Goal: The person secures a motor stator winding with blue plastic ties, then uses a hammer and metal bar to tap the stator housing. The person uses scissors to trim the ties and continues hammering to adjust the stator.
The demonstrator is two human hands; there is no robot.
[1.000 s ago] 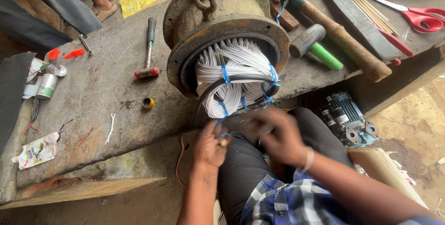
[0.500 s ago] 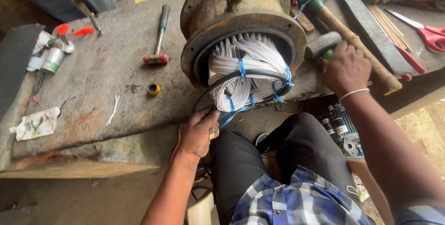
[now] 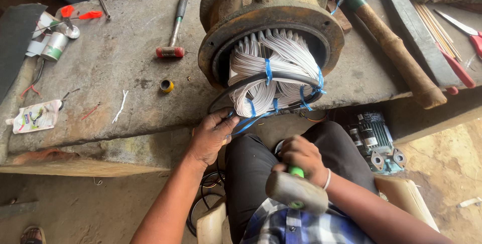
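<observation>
**Mallet in hand at the motor**

The right hand (image 3: pixel 301 161) is gripping a mallet (image 3: pixel 296 191) over the lap. The left hand (image 3: pixel 211 136) is pinching blue tape (image 3: pixel 251 122) at 7 o'clock of the windings (image 3: pixel 273 70), which are sitting inside the motor (image 3: pixel 236 10) on the surface (image 3: pixel 125 73).

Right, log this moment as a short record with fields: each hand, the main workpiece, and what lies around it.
left hand: grips the blue ties and black cable at the lower edge of the windings
right hand: holds a mallet with a green handle, over the lap
workpiece: rusty motor housing on its side, white windings bound with blue ties
bench: worn stone slab
nearby: small hammer, wooden handle, yellow tape roll, red scissors
</observation>
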